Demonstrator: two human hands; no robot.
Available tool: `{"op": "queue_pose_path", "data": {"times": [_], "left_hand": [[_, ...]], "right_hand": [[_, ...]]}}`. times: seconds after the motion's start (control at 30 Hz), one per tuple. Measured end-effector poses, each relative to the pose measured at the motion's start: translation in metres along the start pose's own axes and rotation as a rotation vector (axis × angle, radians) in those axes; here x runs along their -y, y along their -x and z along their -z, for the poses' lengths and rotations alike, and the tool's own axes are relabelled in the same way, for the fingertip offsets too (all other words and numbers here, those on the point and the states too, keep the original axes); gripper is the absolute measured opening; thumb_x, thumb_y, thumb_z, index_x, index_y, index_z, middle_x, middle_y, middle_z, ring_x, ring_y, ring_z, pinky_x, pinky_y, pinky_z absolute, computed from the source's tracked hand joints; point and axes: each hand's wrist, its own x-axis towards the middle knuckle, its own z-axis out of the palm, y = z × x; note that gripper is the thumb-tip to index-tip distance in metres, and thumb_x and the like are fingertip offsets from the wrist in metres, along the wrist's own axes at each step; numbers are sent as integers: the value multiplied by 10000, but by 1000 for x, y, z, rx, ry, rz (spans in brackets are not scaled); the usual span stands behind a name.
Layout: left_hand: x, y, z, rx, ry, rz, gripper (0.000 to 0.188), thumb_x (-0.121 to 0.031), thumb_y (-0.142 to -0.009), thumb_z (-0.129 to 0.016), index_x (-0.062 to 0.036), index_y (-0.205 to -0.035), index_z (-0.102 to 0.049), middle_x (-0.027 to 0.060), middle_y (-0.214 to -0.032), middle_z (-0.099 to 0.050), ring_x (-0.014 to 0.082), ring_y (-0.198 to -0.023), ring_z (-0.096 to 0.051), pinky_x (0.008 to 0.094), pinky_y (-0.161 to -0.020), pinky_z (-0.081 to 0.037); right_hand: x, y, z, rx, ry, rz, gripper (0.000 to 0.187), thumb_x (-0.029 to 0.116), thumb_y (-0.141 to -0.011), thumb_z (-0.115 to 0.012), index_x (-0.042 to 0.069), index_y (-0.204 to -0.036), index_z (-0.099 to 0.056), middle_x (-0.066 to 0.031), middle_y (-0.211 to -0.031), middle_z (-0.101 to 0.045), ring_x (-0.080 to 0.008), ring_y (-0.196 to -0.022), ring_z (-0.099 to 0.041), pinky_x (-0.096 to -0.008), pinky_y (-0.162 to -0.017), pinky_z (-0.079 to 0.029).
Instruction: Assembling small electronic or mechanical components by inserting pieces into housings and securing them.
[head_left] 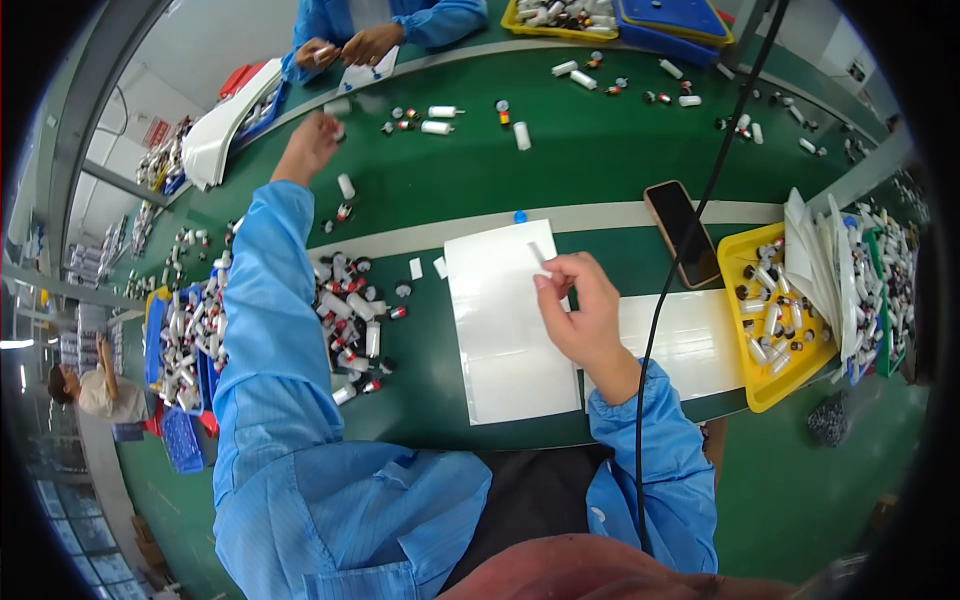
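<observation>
My left hand (313, 146) reaches far out over the green conveyor surface. Its fingers are closed around a small, blurred piece I cannot make out, and a pale cylinder (337, 107) lies just beyond them. Nearer to me, my right hand (582, 308) pinches a thin whitish strip (540, 255) between thumb and fingers, above a white sheet (505, 350). Two small white rectangles (416, 268) lie beside that sheet. A heap of small white cylinders with red and black ends (352, 305) sits to its left, partly behind my left sleeve.
A phone (683, 232) lies at the right, near a yellow tray (765, 395) of clear and white pieces. A black cable (690, 240) hangs across the view. Blue bins (207, 375) stand at the left. Across the belt, a co-worker's hands (372, 46) handle small parts.
</observation>
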Motion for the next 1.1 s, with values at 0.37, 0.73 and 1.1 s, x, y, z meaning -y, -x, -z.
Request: {"op": "queue_pose_path", "data": {"times": [0.37, 0.73, 1.1], "left_hand": [[34, 276, -202, 653, 692, 178, 295, -101, -966, -411, 23, -1177, -576, 193, -1210, -613, 348, -1206, -568, 473, -1058, -471], [114, 312, -269, 856, 677, 167, 244, -218, -908, -357, -62, -971, -534, 284, -1543, -347, 377, -1398, -385, 493, -1149, -316], [118, 310, -260, 713, -32, -43, 447, -111, -966, -587, 5, -1382, -471, 155, -1227, -638, 202, -1100, -632, 346, -974, -499]], "right_hand": [[-1, 13, -2, -92, -83, 42, 393, -29, -804, -742, -13, -1155, -566, -95, -882, -585, -169, -749, -558, -282, -695, -476], [-17, 10, -5, -126, 24, 68, 616, 15, -814, -754, -1, -1321, -405, -103, -980, -667, -204, -1001, -647, -335, -880, -503], [-22, 9, -4, -244, 40, 127, 475, -78, -834, -680, 27, -1244, -464, -82, -914, -661, -187, -834, -627, -296, -764, -498]]}}
